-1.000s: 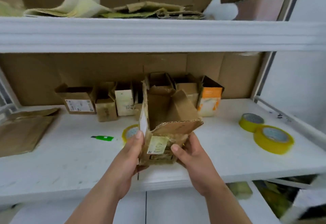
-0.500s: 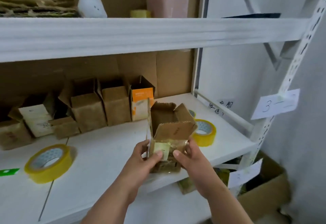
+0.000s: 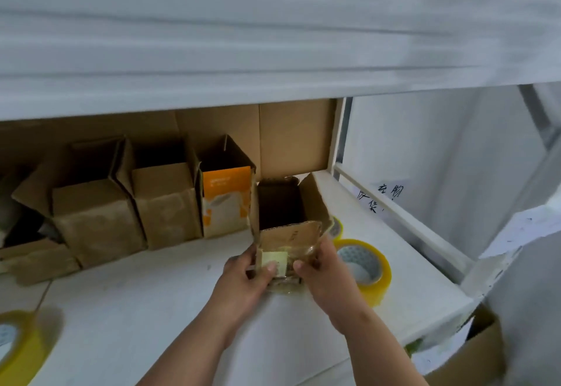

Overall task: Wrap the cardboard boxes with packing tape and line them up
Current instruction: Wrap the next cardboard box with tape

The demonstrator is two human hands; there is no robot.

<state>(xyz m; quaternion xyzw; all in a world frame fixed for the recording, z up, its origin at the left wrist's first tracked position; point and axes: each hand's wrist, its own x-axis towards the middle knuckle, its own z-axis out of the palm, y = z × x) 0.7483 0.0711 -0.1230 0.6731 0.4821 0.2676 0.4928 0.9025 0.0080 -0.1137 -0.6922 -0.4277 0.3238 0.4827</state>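
From the head camera, a white shelf [image 3: 151, 309] of a metal rack fills the lower half of the view, with the blurred underside of the shelf above across the top. Brown cardboard sheeting [image 3: 291, 133] lines the back of the bay, and a white wall with dark handwritten marks lies to the right.

Along the back of the shelf stands a row of open-topped cardboard boxes: a large brown box [image 3: 97, 221], a second brown box [image 3: 165, 203] touching it, then an orange-and-white box [image 3: 224, 203]. A roll of yellow packing tape [image 3: 364, 267] lies flat on the shelf near its right edge, another tape roll [image 3: 337, 227] peeks out just behind it, and a third yellow roll [image 3: 18, 346] sits at the lower left corner. A brown carton [image 3: 473, 352] shows below the shelf at the right.

The small cardboard box [image 3: 288, 230], flaps up, sits just right of the orange-and-white box, at the end of the row, its base on or just above the shelf. The left hand [image 3: 246, 276] wraps its left side, thumb pressed on a pale label. The right hand [image 3: 324, 267] clasps the right side, thumb on the front face. Each grip is curled round the box.
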